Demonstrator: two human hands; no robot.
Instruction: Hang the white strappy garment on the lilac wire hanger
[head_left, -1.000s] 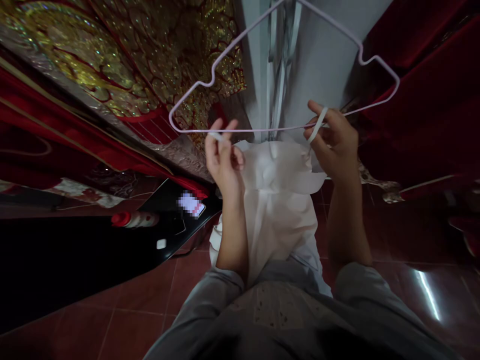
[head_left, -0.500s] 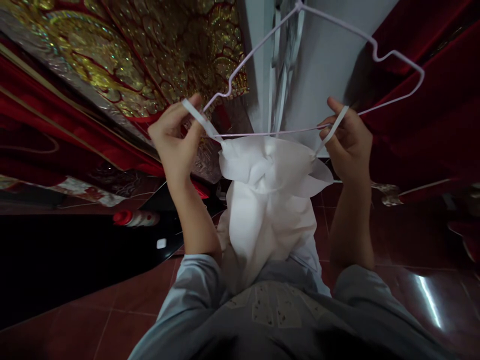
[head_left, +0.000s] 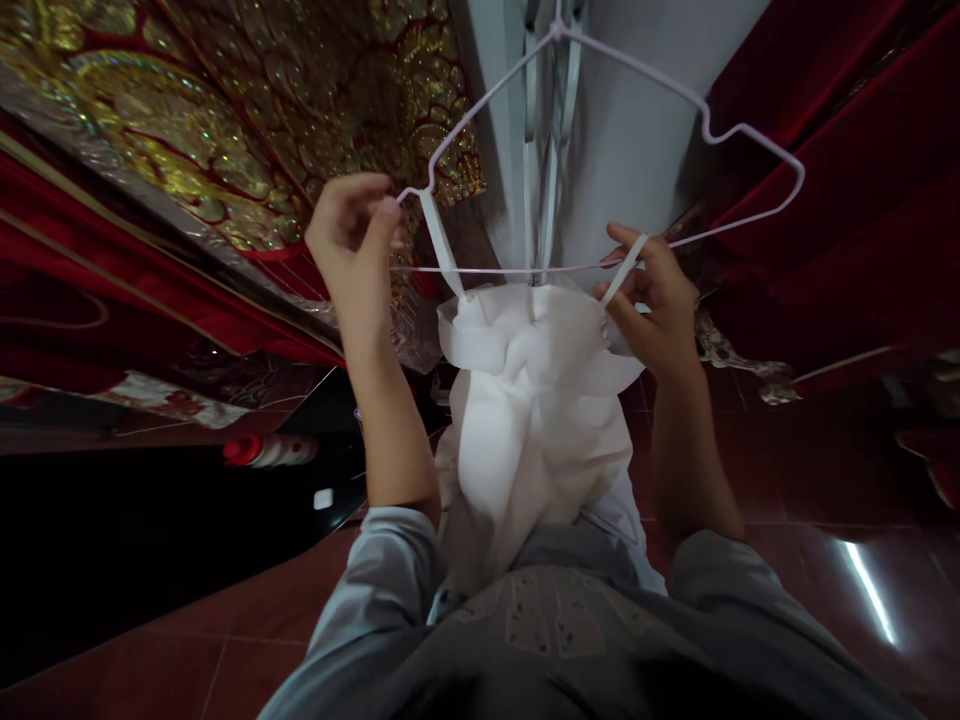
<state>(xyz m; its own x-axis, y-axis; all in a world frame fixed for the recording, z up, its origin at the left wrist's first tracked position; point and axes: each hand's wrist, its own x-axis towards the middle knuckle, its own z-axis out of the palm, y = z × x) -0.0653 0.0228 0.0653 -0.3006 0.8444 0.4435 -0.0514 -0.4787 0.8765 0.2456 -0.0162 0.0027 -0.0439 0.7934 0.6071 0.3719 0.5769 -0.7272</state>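
A white dress (head_left: pixel 532 390) hangs in front of me below the bottom bar of a pale pink wire hanger (head_left: pixel 487 105). Its left strap (head_left: pixel 441 240) is looped over the hanger's left notch. My left hand (head_left: pixel 360 235) is closed round the left end of the hanger, its fingertips partly blurred. The right strap (head_left: pixel 625 270) is stretched over the fingers of my right hand (head_left: pixel 656 300), which pinches it beside the bottom bar. The hanger's right shoulder, with its notch, carries no strap.
Gold sequinned red garments (head_left: pixel 285 120) hang at the left and dark red cloth (head_left: pixel 847 170) at the right. A bottle with a red cap (head_left: pixel 270 450) and a small white object (head_left: pixel 323 499) lie on a black surface (head_left: pixel 150 560) at lower left.
The left strap has gone from my left fingers onto the hanger's left notch. The hanger and my right hand, still with the right strap, have shifted left.
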